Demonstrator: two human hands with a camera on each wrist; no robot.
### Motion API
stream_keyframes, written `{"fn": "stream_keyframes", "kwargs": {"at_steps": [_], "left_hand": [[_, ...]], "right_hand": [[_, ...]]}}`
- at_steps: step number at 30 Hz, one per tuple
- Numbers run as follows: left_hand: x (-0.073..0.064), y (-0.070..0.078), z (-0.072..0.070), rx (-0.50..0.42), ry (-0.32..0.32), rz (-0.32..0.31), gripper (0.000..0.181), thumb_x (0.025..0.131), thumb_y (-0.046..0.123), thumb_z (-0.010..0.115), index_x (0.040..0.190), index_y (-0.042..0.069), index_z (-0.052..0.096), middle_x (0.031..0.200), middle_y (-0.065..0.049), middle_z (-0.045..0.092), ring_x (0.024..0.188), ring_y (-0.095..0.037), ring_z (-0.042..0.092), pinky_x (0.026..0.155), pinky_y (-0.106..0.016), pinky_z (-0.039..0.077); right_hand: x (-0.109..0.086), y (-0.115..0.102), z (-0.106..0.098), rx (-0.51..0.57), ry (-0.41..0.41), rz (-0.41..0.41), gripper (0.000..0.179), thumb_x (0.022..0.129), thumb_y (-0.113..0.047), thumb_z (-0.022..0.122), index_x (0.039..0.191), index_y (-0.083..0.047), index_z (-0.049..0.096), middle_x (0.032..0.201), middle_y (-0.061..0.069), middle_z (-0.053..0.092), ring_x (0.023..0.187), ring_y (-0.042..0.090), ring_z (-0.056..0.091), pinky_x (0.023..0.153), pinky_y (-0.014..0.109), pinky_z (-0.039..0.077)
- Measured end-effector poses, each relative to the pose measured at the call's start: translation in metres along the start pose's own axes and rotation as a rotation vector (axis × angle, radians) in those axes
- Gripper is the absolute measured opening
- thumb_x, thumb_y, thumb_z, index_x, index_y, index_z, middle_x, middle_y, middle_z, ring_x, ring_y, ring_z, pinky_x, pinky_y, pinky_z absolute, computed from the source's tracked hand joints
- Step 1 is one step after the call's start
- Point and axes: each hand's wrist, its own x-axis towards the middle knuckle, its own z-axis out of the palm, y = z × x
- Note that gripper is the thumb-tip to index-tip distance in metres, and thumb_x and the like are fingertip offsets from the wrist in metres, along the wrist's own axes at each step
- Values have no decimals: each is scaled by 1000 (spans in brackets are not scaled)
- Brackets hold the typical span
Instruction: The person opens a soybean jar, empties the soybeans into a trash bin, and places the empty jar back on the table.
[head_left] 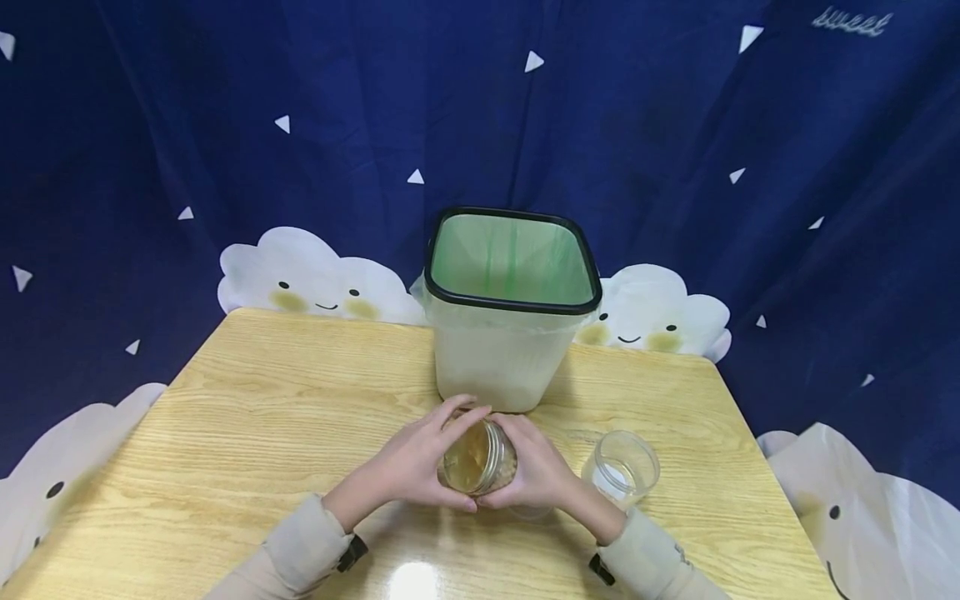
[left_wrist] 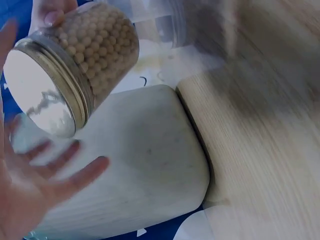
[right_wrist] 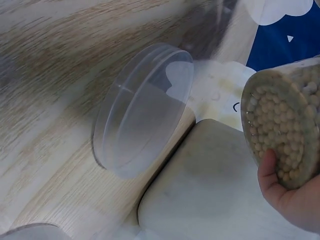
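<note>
A clear jar of pale round beads (left_wrist: 102,47) lies tilted sideways above the table, its shiny gold metal lid (head_left: 467,460) towards the left. My right hand (head_left: 531,467) grips the jar by its base end; in the right wrist view the thumb (right_wrist: 269,175) lies against the jar's bottom. Around the lid is my left hand (head_left: 422,457), its fingers spread and curved. The left wrist view shows those fingers (left_wrist: 82,177) blurred and apart from the lid.
Just beyond the hands stands a pale bin (head_left: 498,358) with a black rim and a translucent liner. A clear round container (head_left: 647,475) sits on the wooden table (head_left: 300,392) to the right. Behind hangs a dark blue curtain (head_left: 352,108) with clouds.
</note>
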Motion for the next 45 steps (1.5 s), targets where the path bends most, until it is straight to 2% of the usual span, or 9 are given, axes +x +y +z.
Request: {"fn": "stream_keyframes", "kwargs": {"at_steps": [2,5,8,11,15,21,32,39,45], "left_hand": [[0,-2,0,7,-27,99,99,57,46,82,140,27,32,142,-7,27,122,-24,38,91,-41,42],[0,-6,2,26,-16,234,90,58,24,83,136,26,40,143,-9,27,127,-24,32,95,-40,39],[0,-8,4,29,9,280,83,60,15,81,133,25,44,139,-10,33,125,-23,35,93,-37,41],[1,-7,2,10,20,270,80,60,18,82,132,23,46,135,-11,38,120,-24,41,91,-36,43],[3,-4,-2,-36,-5,198,85,55,26,85,131,19,48,127,-10,44,110,-24,49,89,-35,45],[1,0,-6,-86,-71,12,94,50,39,86,133,20,45,113,-5,50,91,-20,57,77,-31,49],[0,-1,1,-223,7,-227,71,63,51,75,116,8,55,88,2,62,71,-7,56,60,-20,47],[-2,0,-4,-314,25,-247,84,65,49,76,129,4,45,96,-4,61,63,-10,56,53,-17,47],[-9,-2,-13,-348,65,-293,88,63,48,78,133,12,38,97,-7,58,66,-13,56,55,-20,48]], "right_hand": [[-1,0,0,3,-13,11,97,48,-44,85,128,-8,44,121,8,52,106,23,51,82,44,47],[-1,1,-1,5,-23,21,98,49,-45,84,129,-6,43,121,9,52,106,23,51,83,44,47],[-1,1,-2,2,-29,23,98,49,-46,84,129,-5,43,121,9,52,106,23,51,83,44,47],[-2,1,-2,1,-28,18,97,49,-46,84,128,-6,44,121,9,52,106,24,50,82,45,47],[-3,2,1,15,-17,1,96,48,-44,85,127,-8,46,122,8,52,107,23,50,83,43,47],[-6,0,6,39,-4,9,96,47,-42,85,129,-11,45,124,6,51,109,21,49,84,42,47],[-4,-3,10,26,46,27,94,47,-42,85,126,-9,47,116,3,54,103,17,50,80,39,48],[-7,4,11,121,59,84,94,45,-38,87,125,-11,47,113,0,54,101,15,51,82,38,47],[-9,5,6,269,66,169,94,45,-29,89,126,-11,44,114,2,54,99,20,54,82,42,47]]}}
